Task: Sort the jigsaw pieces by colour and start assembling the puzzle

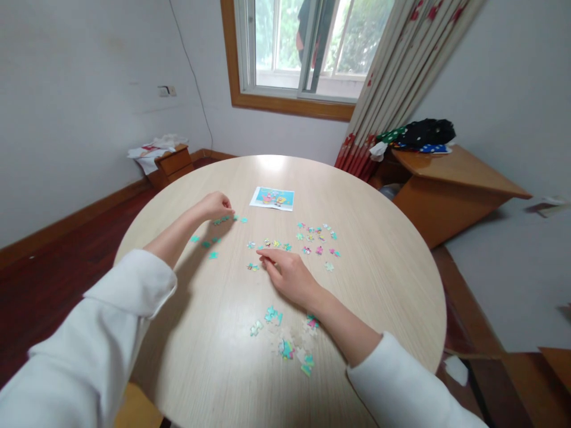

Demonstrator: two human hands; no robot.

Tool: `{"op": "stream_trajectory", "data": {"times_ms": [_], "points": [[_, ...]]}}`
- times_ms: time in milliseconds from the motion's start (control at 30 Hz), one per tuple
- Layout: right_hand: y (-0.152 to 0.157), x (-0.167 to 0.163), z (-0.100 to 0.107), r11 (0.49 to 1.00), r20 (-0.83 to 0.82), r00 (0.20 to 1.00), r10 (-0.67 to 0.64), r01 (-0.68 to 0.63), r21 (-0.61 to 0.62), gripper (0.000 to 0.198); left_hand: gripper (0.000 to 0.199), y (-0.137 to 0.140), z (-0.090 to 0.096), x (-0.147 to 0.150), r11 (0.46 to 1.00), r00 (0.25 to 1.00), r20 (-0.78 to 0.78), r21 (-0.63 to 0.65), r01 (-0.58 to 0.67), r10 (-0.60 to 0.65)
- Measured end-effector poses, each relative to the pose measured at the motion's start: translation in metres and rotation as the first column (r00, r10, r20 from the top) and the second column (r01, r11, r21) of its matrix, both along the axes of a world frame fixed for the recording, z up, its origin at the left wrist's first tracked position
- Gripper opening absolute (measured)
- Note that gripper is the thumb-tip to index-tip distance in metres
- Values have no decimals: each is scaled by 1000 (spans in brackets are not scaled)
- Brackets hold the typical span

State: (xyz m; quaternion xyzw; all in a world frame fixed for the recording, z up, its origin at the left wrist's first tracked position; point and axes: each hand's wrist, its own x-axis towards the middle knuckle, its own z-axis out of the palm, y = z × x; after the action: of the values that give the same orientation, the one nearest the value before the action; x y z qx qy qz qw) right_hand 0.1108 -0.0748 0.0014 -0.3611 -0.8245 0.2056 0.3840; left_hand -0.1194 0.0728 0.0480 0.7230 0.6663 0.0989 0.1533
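Observation:
A round light-wood table (379, 297) carries scattered jigsaw pieces. My left hand (216, 206) reaches to the far left, fingers closed together at a short row of teal pieces (227, 219); whether it pinches one I cannot tell. My right hand (288, 272) lies flat near the middle, its fingertips touching a small piece (253, 267). A loose row of coloured pieces (272, 244) lies just beyond it. A near cluster of pieces (288, 342) sits by my right forearm. A small printed picture card (273, 198) lies further back.
More pieces (319, 238) are spread to the right of centre. A low wooden cabinet (450, 178) with dark clothes stands at the right, a small drawer unit (172, 160) with papers at the left wall. A window and curtain (392, 77) lie behind the table.

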Motion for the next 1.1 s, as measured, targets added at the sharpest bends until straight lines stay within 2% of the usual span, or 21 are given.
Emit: {"op": "stream_trajectory", "data": {"times_ms": [200,500,633,800,933,1100], "points": [[-1,-3,-1,1000,7,1000,27,-27,-4,28,11,-22,4,-32,997,991,-130,-72,22,-32],[-1,-1,1,999,8,1000,22,-22,-29,28,18,-20,-10,-27,998,996,-86,-63,-28,23],[-1,-2,1,999,19,999,31,-30,-39,28,16,-14,-11,-28,990,997,-64,-134,-47,38],[-1,-2,1,999,21,999,37,-36,-35,28,12,-15,-8,-28,981,998,36,-189,-50,58],[-1,-3,-1,999,34,999,41,-40,-30,28,14,-7,2,-26,976,974,214,-217,-23,71],[-1,-2,-1,997,61,996,62,-60,-40,30,22,19,6,0,996,924,375,-72,-49,73]]}}
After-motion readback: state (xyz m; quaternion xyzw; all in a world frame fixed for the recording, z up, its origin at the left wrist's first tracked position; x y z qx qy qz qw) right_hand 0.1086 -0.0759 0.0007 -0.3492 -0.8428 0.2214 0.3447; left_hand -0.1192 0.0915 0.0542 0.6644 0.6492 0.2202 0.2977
